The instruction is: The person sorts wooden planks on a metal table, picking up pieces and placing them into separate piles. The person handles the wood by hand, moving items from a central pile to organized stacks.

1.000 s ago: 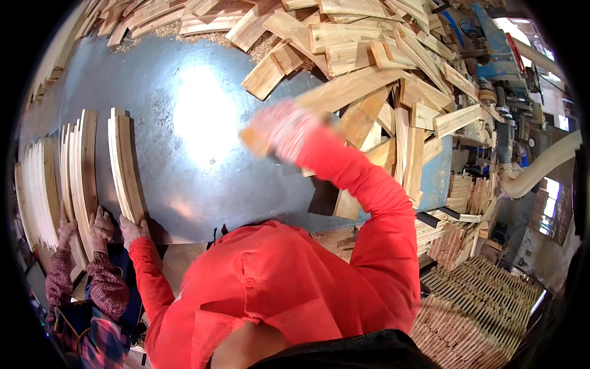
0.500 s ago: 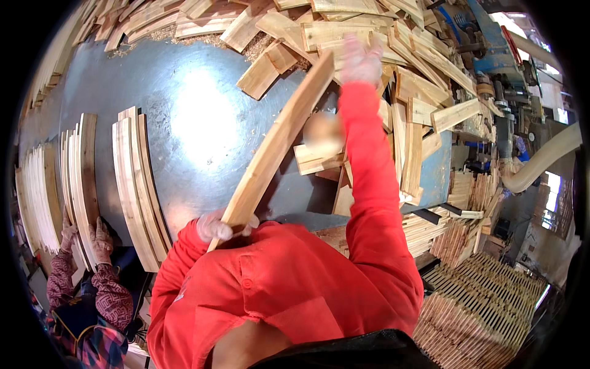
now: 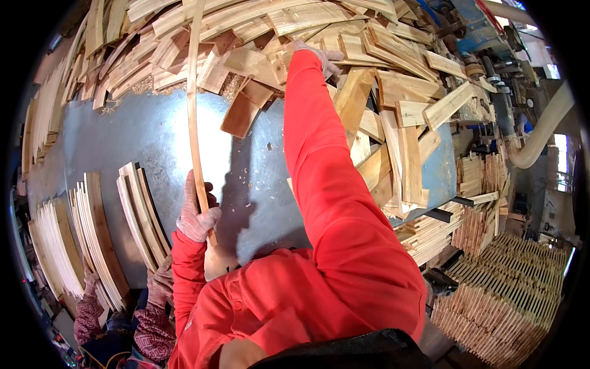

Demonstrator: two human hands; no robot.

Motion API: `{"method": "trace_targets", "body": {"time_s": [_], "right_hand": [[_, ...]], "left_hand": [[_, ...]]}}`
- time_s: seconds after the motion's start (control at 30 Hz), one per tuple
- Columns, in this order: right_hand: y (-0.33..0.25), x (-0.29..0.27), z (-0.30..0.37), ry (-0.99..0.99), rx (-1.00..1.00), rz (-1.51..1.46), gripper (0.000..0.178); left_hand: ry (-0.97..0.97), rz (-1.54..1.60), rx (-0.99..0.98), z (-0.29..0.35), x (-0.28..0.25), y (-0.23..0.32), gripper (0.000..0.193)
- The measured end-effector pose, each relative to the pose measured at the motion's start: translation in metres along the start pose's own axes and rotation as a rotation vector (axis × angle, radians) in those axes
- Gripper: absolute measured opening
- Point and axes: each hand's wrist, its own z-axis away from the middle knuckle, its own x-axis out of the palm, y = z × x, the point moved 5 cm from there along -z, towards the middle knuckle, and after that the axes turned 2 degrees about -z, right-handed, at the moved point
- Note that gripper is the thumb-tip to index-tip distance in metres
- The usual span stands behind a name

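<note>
Left hand (image 3: 198, 215), gloved, is wrapped tight around the low end of one long curved wooden slat (image 3: 193, 104), fingers closed on it, and the slat stands edge-up from mid-frame clear to the top edge. Right hand (image 3: 313, 54) is stretched far up into the heap of offcuts (image 3: 381, 92) at the upper centre; the glove is half buried there, so I cannot tell whether its fingers are closed on a piece or just resting on it. Risk, I'd say: with only one hand low on the slat, its free top could swing and knock loose pieces down the blue tabletop (image 3: 135, 135). Count: one slat in hand, two neat stacks of curved slats (image 3: 142, 212) at lower left, more along the left rim, and a co-worker's two gloved hands (image 3: 161, 284) at their ends.
</note>
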Motion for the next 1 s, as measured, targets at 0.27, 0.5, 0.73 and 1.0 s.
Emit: {"method": "trace_targets", "body": {"time_s": [0.27,0.5,0.73,1.0], "right_hand": [[0.072,-0.065,0.034,-0.253,-0.048,-0.231,0.129],[0.259,-0.047,0.182,-0.888,-0.976,-0.492,0.131],[0.257,0.005,0.273,-1.462,-0.625,-0.504,0.076],[0.306,0.028,0.264,-2.004,0.172,-0.785,0.071]], "left_hand": [[-0.065,0.144,-0.015,0.015,0.001,-0.054,0.084],[-0.101,-0.024,0.153,0.045,0.000,-0.060,0.084],[-0.134,0.452,-0.144,0.060,-0.011,-0.062,0.058],[0.007,0.809,-0.125,0.085,-0.061,-0.131,0.065]]}}
